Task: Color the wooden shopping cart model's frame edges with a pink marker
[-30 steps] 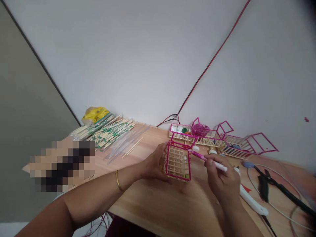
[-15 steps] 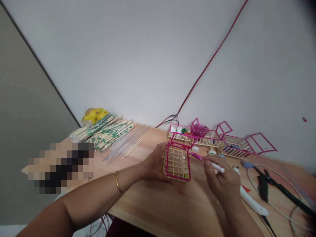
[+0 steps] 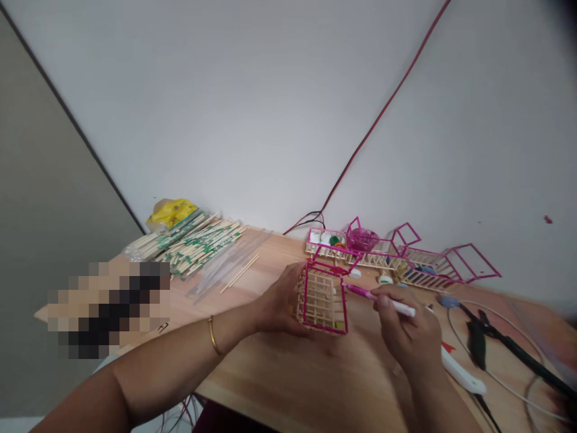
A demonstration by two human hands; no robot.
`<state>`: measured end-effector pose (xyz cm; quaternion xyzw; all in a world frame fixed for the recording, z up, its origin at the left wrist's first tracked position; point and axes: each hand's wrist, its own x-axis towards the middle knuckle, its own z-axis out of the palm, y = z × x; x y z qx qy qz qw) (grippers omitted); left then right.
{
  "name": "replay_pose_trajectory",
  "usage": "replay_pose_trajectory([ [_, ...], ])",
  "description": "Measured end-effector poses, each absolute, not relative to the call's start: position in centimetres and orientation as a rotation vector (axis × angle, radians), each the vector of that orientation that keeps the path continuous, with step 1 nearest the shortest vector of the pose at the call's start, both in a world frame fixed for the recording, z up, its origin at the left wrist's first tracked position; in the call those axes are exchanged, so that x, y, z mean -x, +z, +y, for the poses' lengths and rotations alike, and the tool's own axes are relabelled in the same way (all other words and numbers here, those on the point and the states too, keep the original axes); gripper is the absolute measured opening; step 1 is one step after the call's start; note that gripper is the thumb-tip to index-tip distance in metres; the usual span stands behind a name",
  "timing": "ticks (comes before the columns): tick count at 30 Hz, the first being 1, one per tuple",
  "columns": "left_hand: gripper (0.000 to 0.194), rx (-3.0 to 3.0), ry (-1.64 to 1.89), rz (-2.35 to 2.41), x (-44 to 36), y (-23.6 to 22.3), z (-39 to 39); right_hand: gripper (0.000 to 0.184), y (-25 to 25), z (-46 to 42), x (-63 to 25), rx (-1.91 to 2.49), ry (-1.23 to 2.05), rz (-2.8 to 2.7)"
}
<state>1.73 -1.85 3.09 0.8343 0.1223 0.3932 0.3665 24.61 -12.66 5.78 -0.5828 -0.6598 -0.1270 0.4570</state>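
And here's the left hand (image 3: 282, 307), curled around the left side of a small stick cage (image 3: 319, 299), thumb and fingers gripping it from behind and below. The cage sits in the middle of the action, over the near part of the wooden surface (image 3: 270, 376), its pale lattice framed by magenta edges, a magenta flap tilted up at the far end.

Over on the right, the right hand (image 3: 406, 319) pinches a white-and-magenta pen (image 3: 396, 305) between thumb and fingers, and the tip points straight at the cage's right edge, near the top corner! Touching or just shy of it? Can't tell from here.

A gold bangle (image 3: 213, 335) circles the left wrist. Out left, a heap of sticks (image 3: 205, 245) in green-printed wrapping lies beside a yellow packet (image 3: 174, 211), with clear strips (image 3: 211, 276) and two bare sticks (image 3: 240, 273) nearer the hands.

Along the wall, a row of magenta-edged stick frames (image 3: 381, 260) holds small things, a pink bowl (image 3: 363, 239) among them. Just beyond the cage, a white cap (image 3: 355, 273); beside the right forearm, a white-handled tool (image 3: 464, 371), with a dark-handled tool (image 3: 518, 347) further right.
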Motion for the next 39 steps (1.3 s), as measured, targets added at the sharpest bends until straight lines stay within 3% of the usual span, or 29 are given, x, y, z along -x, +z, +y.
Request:
replay_pose_trajectory([
  [4,0.096,-2.141,1.018,0.284,-1.8,3.3,-1.9,0.022,5.6,-12.8,-25.0,1.456,-0.318,-1.565],
  [10,0.104,-2.107,1.054,0.283,-1.8,3.3,-1.8,0.026,5.5,-12.7,-25.1,1.468,-0.254,-1.56],
  [15,0.089,-2.076,1.003,0.216,-2.1,4.2,-2.1,0.027,5.6,-13.0,-25.8,1.421,-0.177,-1.554],
  [20,0.105,-2.062,1.052,0.269,-1.8,3.5,-1.8,0.025,5.8,-12.9,-25.8,1.385,-0.155,-1.53],
  [31,0.118,-2.107,1.028,0.306,-1.6,1.8,-1.2,0.019,5.3,-13.2,-25.2,1.267,-0.025,-1.544],
  [36,0.122,-2.152,1.013,0.223,-1.6,1.2,-1.1,0.013,5.9,-12.9,-23.0,1.163,-0.093,-1.797],
  [39,0.135,-2.191,1.007,0.286,-1.4,0.1,-0.9,0.016,6.3,-12.6,-22.1,1.158,-0.171,-1.815],
])
